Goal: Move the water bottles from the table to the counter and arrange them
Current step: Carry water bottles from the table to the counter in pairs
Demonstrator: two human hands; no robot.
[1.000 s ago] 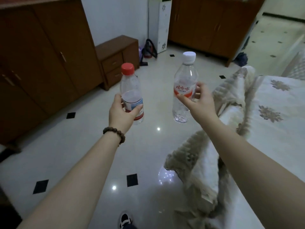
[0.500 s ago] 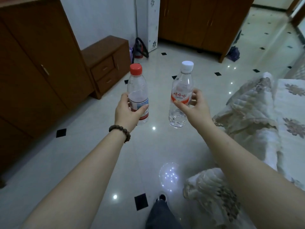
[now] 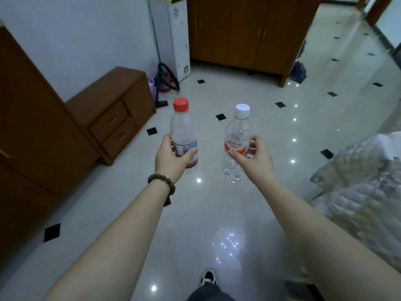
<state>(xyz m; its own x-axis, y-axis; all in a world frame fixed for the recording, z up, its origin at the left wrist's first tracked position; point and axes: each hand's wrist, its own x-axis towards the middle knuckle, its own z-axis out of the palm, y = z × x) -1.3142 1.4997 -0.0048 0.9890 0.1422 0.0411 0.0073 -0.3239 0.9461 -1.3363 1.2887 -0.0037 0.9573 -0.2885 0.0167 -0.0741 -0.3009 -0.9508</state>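
Note:
My left hand [image 3: 171, 158] grips a clear water bottle with a red cap [image 3: 183, 127] around its label, holding it upright above the floor. A bead bracelet circles that wrist. My right hand [image 3: 252, 158] holds a second clear bottle with a white cap [image 3: 237, 135] and an orange-red label, thumb and fingers curled round its middle, also upright. The two bottles are side by side, a short gap apart, at arm's length in front of me. No table or counter is in view.
A tall brown cabinet [image 3: 32, 137] and a low brown drawer unit [image 3: 115, 114] line the left. A white dispenser [image 3: 173, 35], a vacuum cleaner [image 3: 166, 81] and a wooden wardrobe [image 3: 245, 31] stand ahead. A quilted bedcover [image 3: 366, 181] lies right. Glossy tiled floor [image 3: 217, 203] stretches forward.
I have walked forward and turned right: the bed slid off to the right, the drawer unit and far wardrobe came closer. Both hands keep the same hold on the bottles.

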